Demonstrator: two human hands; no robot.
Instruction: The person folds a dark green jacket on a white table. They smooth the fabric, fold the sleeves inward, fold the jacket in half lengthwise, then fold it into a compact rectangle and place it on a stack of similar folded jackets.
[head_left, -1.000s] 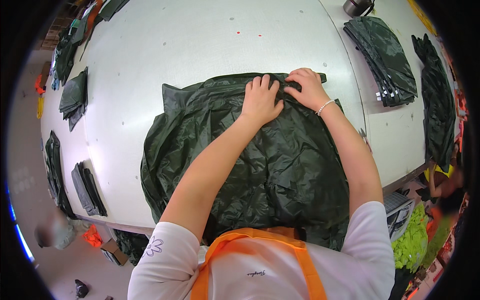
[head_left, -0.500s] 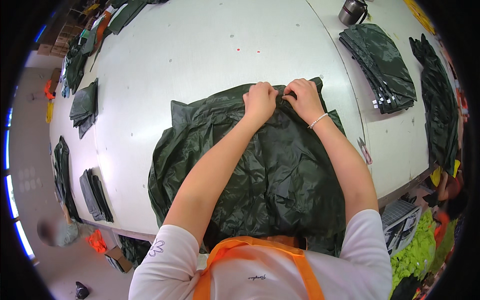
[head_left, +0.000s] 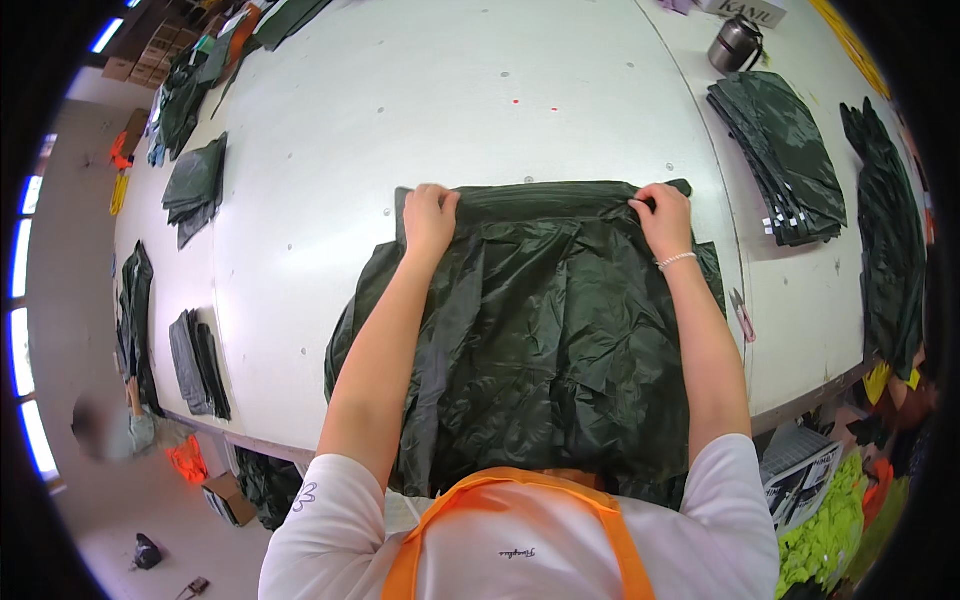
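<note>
A dark green, shiny garment lies spread on the white table, its lower part reaching my body. Along its far edge runs a straight band, pulled flat between my hands. My left hand pinches the band near its left end. At the right end, my right hand grips the same band with thumb and fingers curled together. The fingertips of both hands are partly covered by the hands themselves. A pair of small thread snips lies on the table to the right of my right forearm.
Folded dark green garments are stacked at the right, with a steel flask behind them. A long dark bundle lies along the right edge. Smaller folded piles rest at the left. Another person is beyond the left edge.
My hands have moved apart along the garment's far edge, the left one leftward, the right one rightward. That edge is now straighter and flatter. The view has shifted slightly.
</note>
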